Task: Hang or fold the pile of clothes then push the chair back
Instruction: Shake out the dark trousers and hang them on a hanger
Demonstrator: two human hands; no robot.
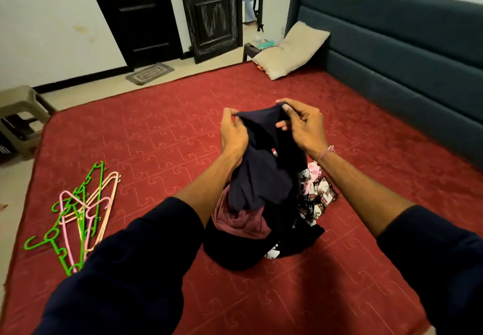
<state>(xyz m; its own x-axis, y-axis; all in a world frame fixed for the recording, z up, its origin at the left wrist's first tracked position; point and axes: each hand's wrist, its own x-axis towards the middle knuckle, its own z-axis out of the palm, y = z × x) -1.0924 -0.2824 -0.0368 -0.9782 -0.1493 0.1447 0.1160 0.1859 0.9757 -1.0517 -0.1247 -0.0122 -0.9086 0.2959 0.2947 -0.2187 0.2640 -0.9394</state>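
Head view: both hands pinch navy garment (264,167) top edge; left fingers (231,115), right fingers (286,108) near each other. Garment hangs straight below fingers onto pile (251,246) on bed (156,130). Hangers (78,214) well left, left hand nearer.

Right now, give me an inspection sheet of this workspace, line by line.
Surface: red patterned bed cover, flat, carrying all the work items.
Job's things: dark navy garment lifted above the pile of clothes; a floral garment lies at the pile's right edge; plastic hangers, green, pink and peach, in a loose heap on the bed's left side.
Clutter: beige pillow leaning on the headboard.
Grippers: left hand and right hand each pinch the navy garment's top edge.
Cables: nothing seen.
Surroundings: plastic stool beside the bed at left, two dark doors, a floor mat, a seated person partly visible through the doorway.
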